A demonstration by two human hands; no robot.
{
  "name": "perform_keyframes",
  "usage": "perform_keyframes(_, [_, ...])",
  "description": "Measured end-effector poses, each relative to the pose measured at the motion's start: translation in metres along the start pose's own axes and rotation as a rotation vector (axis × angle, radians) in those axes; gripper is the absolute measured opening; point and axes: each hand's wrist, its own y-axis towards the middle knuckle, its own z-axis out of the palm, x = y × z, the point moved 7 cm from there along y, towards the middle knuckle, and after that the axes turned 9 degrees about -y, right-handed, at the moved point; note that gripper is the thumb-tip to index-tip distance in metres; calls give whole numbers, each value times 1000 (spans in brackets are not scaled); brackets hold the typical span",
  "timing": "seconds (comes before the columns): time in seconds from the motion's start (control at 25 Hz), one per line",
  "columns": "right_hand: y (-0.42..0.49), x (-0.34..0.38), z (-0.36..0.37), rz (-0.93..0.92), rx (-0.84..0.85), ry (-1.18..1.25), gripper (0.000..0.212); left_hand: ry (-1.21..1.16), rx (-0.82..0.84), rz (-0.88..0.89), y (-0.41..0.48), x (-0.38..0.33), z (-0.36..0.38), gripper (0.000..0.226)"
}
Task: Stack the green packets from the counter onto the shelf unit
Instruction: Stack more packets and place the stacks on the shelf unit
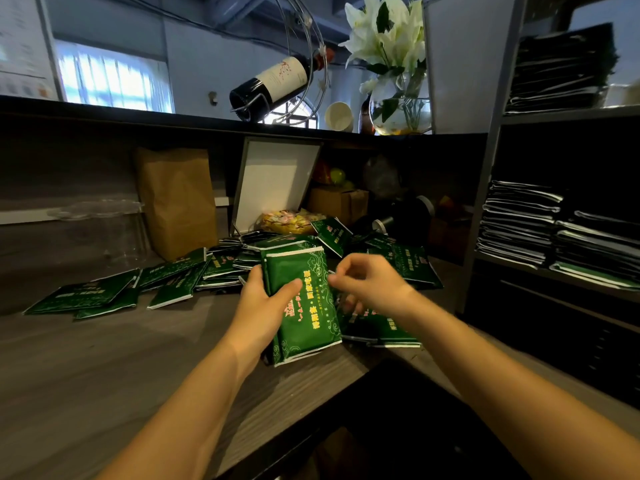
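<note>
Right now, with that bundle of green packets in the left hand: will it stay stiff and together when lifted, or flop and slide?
Probably fairly stiff: the bundle juts flat past the left hand without drooping. Likely slippery: the packets look glossy, and loose packets lie fanned across the counter. Probably light, since one hand holds several.

- Bare counter [104, 375] lies open from 7 to 9 o'clock, with nothing standing on it.
- Loose green packets [86, 296] litter the counter from 9 to 12 o'clock.
- A brown paper bag [176, 199] and an open white box [273, 181] stand behind them, at 11 to 12 o'clock.
- The grey post [485, 202] of the shelf unit [554, 116] stands at 2 o'clock.
- Stacked packets [519, 223] fill the middle shelf at 3 o'clock, with dark free room above them.
</note>
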Motion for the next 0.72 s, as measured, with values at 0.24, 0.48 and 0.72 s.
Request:
perform_keyframes(0.24, [6, -55, -37, 328, 182, -714, 44, -33, -65, 68, -1, -14, -12, 33])
perform_keyframes(0.48, [3, -69, -31, 414, 231, -726, 88, -104, -117, 55, -3, -15, -14, 27])
perform_keyframes(0.72, [5, -61, -26, 346, 35, -371, 95, -107, -148, 32, -1, -9, -15, 29])
